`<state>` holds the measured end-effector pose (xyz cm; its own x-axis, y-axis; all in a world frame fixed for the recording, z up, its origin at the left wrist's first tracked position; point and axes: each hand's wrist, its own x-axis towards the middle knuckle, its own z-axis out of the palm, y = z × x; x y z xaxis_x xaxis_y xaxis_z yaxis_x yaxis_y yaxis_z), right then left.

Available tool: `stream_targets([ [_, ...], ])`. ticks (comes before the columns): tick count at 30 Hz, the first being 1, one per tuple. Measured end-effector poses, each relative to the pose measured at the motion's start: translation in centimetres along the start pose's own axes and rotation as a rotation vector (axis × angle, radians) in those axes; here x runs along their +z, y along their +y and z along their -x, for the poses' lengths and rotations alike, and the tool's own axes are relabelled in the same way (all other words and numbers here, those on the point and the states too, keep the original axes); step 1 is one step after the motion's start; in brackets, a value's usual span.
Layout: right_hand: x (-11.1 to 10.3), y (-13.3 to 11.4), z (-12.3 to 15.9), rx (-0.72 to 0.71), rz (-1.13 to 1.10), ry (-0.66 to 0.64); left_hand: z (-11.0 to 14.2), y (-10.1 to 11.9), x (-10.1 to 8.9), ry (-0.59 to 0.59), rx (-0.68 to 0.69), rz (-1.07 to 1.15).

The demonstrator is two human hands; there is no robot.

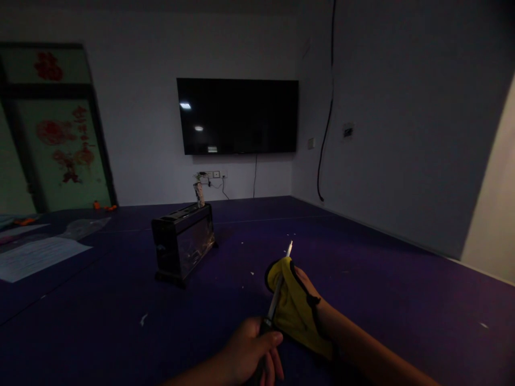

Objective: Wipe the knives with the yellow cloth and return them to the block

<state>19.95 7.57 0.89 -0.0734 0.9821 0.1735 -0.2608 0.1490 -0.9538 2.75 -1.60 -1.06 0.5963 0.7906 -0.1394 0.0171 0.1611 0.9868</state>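
Lower centre | left hand (251,346): curled round tool (275,298) | right hand (304,281): yellow cloth (296,310) hides fingers, grip unclear

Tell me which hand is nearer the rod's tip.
Right: the right hand is just below the tip, at the yellow cloth; the left hand holds the handle, farther down.

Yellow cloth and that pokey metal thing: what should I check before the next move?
1. Handle held: ok, the left hand is around the dark handle.
2. Cloth on the tool: ok, the right hand holds the yellow cloth by the metal shaft.
3. Tip covered: not ok, the bright tip pokes out.
4. Tip blunt: cannot tell.
5. Black box apart from the tool: ok.
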Motion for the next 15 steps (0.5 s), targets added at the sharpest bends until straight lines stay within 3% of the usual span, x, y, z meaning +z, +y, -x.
stream_targets([
  [9, 0.3, 0.5, 1.4, 0.084, -0.06, 0.127, -0.1, -0.5, -0.3, -0.01, 0.017, 0.003],
  [15, -1.5, -0.1, 0.6, 0.036, -0.085, 0.12, -0.3, -0.9, -0.4, -0.036, 0.025, -0.007],
])
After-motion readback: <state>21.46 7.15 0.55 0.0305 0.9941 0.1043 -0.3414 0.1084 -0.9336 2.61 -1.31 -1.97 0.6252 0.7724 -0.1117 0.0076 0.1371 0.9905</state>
